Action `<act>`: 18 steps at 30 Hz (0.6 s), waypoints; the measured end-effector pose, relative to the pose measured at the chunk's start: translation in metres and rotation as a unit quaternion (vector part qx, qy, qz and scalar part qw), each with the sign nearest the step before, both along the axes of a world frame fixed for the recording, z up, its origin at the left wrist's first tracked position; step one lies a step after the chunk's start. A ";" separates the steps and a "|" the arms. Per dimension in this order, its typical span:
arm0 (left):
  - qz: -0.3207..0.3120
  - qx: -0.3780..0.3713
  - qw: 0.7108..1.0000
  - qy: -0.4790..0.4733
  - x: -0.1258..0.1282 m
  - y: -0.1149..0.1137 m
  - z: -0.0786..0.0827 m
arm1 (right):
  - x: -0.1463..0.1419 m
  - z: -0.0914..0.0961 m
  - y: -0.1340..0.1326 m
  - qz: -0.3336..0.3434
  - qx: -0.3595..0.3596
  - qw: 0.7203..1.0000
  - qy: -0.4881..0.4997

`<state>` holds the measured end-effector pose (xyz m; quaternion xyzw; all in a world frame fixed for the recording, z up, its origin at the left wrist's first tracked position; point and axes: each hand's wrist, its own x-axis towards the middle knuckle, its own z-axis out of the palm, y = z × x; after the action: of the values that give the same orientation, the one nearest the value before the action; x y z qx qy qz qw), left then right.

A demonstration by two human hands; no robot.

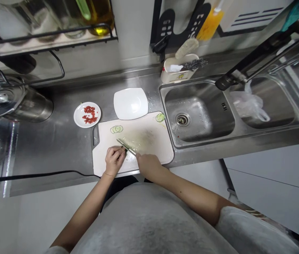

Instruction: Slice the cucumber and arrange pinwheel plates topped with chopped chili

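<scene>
My right hand is wrapped round the handle of a kitchen knife, its blade slanting up and left over the white cutting board. Close beside the blade, the fingers of my left hand are pinched on a small dark-green piece, apparently cucumber, mostly hidden by the fingers and knife. A few thin cucumber slices overlap near the board's upper left. Another light-green piece or stack of slices lies at its upper right corner. Wet bits dot the middle of the board.
A white square plate stands behind the board; a small plate with red pieces is to its left. The double sink is at right, a plastic bag in its far basin. A steel pot and black cable are left.
</scene>
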<state>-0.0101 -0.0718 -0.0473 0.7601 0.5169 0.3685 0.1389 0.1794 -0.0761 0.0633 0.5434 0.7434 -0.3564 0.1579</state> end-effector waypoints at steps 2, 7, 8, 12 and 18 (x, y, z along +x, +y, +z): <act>-0.001 0.004 1.000 -0.002 0.000 0.000 0.000 | -0.001 -0.001 0.000 0.001 -0.005 1.000 -0.004; -0.004 0.000 1.000 -0.010 0.000 0.000 0.001 | -0.002 -0.005 0.000 0.003 0.013 1.000 0.001; -0.004 -0.004 1.000 -0.010 0.000 0.000 0.001 | -0.002 -0.006 0.000 0.003 0.011 1.000 0.001; -0.005 0.000 1.000 -0.017 0.000 0.000 0.000 | -0.001 -0.006 0.001 0.001 0.000 1.000 -0.006; -0.005 -0.007 1.000 -0.010 0.000 0.000 -0.001 | 0.000 -0.008 0.003 0.010 -0.010 1.000 -0.010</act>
<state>-0.0104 -0.0718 -0.0478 0.7580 0.5142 0.3718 0.1507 0.1793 -0.0734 0.0556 0.5380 0.7434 -0.3568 0.1749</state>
